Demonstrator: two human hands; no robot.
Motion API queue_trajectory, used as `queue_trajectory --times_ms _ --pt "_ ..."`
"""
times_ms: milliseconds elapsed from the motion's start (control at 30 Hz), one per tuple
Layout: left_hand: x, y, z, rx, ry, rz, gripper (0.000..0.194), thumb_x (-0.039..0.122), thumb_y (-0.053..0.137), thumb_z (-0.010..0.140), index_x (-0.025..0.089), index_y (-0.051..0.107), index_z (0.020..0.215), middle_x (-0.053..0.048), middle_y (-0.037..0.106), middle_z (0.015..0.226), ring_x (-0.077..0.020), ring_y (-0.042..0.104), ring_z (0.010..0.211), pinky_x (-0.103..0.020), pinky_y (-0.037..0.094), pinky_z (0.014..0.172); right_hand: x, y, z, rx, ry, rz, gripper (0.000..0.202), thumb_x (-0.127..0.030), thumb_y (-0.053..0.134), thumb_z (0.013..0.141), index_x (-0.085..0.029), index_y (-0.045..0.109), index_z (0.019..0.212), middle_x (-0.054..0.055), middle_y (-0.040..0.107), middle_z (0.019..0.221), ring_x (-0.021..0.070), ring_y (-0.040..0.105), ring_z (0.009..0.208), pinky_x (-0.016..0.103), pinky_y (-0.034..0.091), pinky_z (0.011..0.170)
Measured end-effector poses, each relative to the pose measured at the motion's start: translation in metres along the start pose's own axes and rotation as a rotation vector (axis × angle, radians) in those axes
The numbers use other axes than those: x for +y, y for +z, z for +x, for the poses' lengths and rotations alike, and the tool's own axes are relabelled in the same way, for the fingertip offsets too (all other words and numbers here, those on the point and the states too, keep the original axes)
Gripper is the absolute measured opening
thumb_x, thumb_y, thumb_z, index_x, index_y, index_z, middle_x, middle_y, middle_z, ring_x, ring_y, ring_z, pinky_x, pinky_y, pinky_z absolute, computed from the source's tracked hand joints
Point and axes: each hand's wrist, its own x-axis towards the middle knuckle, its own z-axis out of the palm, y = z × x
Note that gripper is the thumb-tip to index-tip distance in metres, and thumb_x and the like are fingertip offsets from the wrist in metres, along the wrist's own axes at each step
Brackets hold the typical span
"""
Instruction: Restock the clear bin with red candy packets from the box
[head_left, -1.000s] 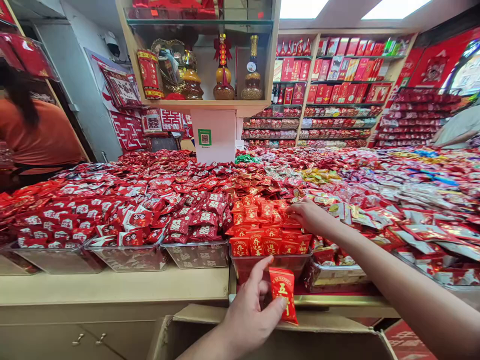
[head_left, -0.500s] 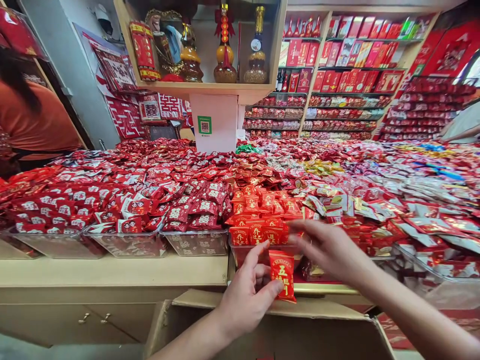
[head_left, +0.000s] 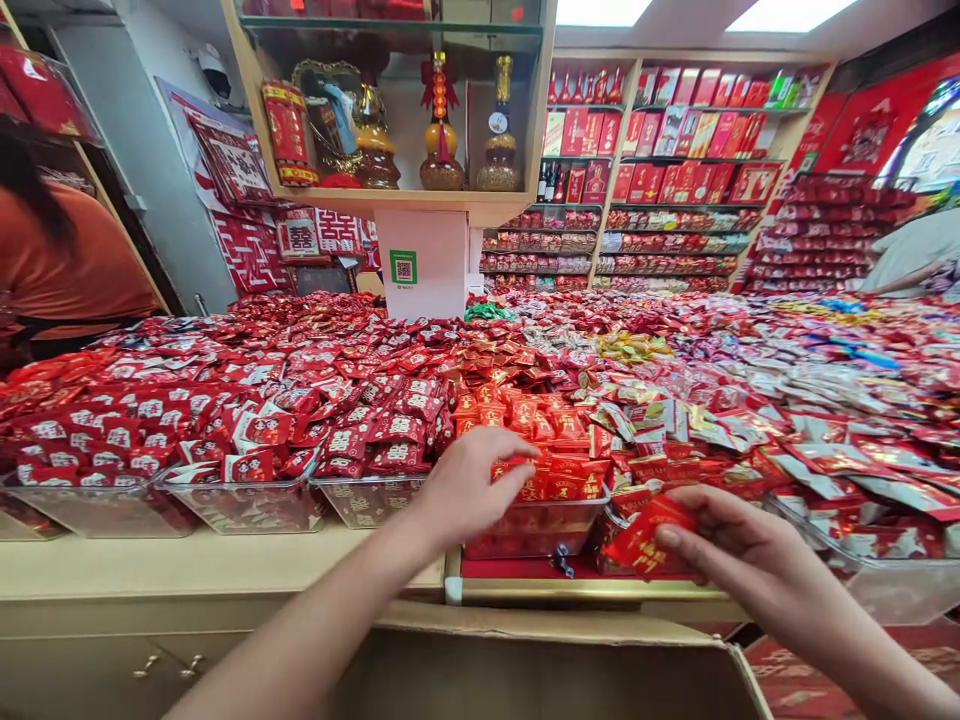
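Observation:
My left hand (head_left: pixel 480 482) is over a clear plastic bin (head_left: pixel 534 528) filled with red candy packets (head_left: pixel 566 478) printed in gold. Its thumb and fingers are apart, close to the packets at the bin's front left; I cannot tell whether the fingertips touch them. To the right, my right hand (head_left: pixel 739 545) pinches a single red candy packet (head_left: pixel 649 538) between thumb and fingers, tilted, in front of a neighbouring bin. A small dark twisted scrap (head_left: pixel 561 562) lies on the red ledge below the filled bin.
An open cardboard box (head_left: pixel 555 640) stands below the counter edge. Bins of dark red packets (head_left: pixel 397 430) line the left, with white-and-red packets (head_left: pixel 862 460) on the right. A display case (head_left: pixel 390 195) with bottles hangs ahead. A person in orange (head_left: pixel 82 250) stands far left.
My left hand no longer holds a packet and has moved up and left to the bin. My right hand has come down and now holds a red packet. The view has tilted up slightly.

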Motion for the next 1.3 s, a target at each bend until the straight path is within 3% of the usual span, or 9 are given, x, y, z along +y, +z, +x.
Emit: queue_trajectory --times_ms 100,200,300,467,600,833,933,1133,1300 --pt "-0.005 0.0 0.046 -0.256 0.033 0.153 0.023 0.021 0.052 0.076 0.017 0.062 0.096 -0.005 0.064 0.099 -0.0173 0.057 0.092 -0.03 0.04 0.084 0.001 -0.007 0.004 0.069 0.049 0.054 0.03 -0.041 0.067 0.063 -0.019 0.058 0.08 -0.001 0.055 0.054 0.0117 0.049 0.045 0.021 0.042 0.039" --pt "-0.008 0.013 0.079 -0.395 0.057 0.205 0.021 0.018 0.065 0.064 0.017 0.066 0.085 -0.004 0.068 0.085 -0.0175 0.06 0.078 -0.026 0.043 0.071 0.004 -0.008 0.006 0.088 0.058 0.096 0.029 -0.041 0.067 0.063 -0.019 0.058 0.079 -0.002 0.056 0.057 0.0108 0.049 0.047 0.021 0.043 0.041" --pt "-0.007 0.026 0.093 -0.481 0.103 0.251 0.021 0.016 0.069 0.058 0.02 0.067 0.078 0.0 0.067 0.078 -0.016 0.059 0.073 -0.023 0.042 0.066 0.009 -0.012 0.004 0.079 0.06 0.107 0.028 -0.039 0.067 0.063 -0.018 0.058 0.079 -0.002 0.056 0.057 0.0104 0.049 0.048 0.021 0.043 0.043" --pt "-0.005 0.034 0.095 -0.509 0.145 0.326 0.028 0.015 0.069 0.057 0.021 0.066 0.085 -0.002 0.064 0.074 -0.0205 0.056 0.077 -0.026 0.04 0.066 0.013 -0.02 0.002 0.052 0.083 0.053 0.027 -0.04 0.065 0.065 -0.018 0.057 0.079 -0.004 0.051 0.051 0.0093 0.045 0.043 0.021 0.039 0.039" --pt "-0.008 0.037 0.096 -0.522 0.119 0.364 0.028 0.013 0.065 0.06 0.021 0.065 0.087 -0.001 0.061 0.069 -0.0185 0.055 0.068 -0.025 0.038 0.061 0.01 -0.023 0.013 0.112 0.078 0.066 0.029 -0.043 0.064 0.066 -0.018 0.056 0.078 -0.002 0.053 0.055 0.0105 0.048 0.047 0.022 0.041 0.042" --pt "-0.015 0.034 0.098 -0.547 0.079 0.374 0.029 0.006 0.055 0.06 0.017 0.06 0.087 0.002 0.057 0.066 -0.0129 0.052 0.061 -0.02 0.036 0.052 0.013 -0.015 0.064 0.183 -0.026 0.159 0.033 -0.046 0.064 0.065 -0.018 0.053 0.079 -0.001 0.056 0.067 0.0121 0.054 0.055 0.024 0.048 0.05" --pt "-0.017 0.031 0.096 -0.554 0.061 0.371 0.03 0.007 0.055 0.06 0.018 0.057 0.088 0.003 0.056 0.068 -0.0115 0.051 0.061 -0.018 0.036 0.051 0.016 -0.007 0.086 0.174 -0.124 0.053 0.033 -0.047 0.059 0.068 -0.018 0.054 0.081 -0.001 0.053 0.065 0.0129 0.052 0.055 0.026 0.047 0.05" --pt "-0.017 0.027 0.094 -0.583 0.06 0.35 0.032 0.008 0.053 0.061 0.018 0.055 0.091 0.002 0.057 0.07 -0.0113 0.052 0.062 -0.018 0.037 0.052 0.013 0.003 0.101 0.051 -0.287 -0.352 0.019 -0.034 0.049 0.077 -0.019 0.058 0.083 0.003 0.061 0.073 0.0157 0.054 0.067 0.027 0.043 0.062" --pt "-0.017 0.024 0.095 -0.6 0.076 0.346 0.029 0.008 0.053 0.06 0.017 0.056 0.087 0.002 0.056 0.069 -0.0111 0.051 0.061 -0.018 0.036 0.051 0.007 0.008 0.1 -0.134 -0.306 -0.536 0.016 -0.026 0.046 0.078 -0.019 0.06 0.081 0.003 0.063 0.075 0.0163 0.055 0.069 0.028 0.041 0.065"
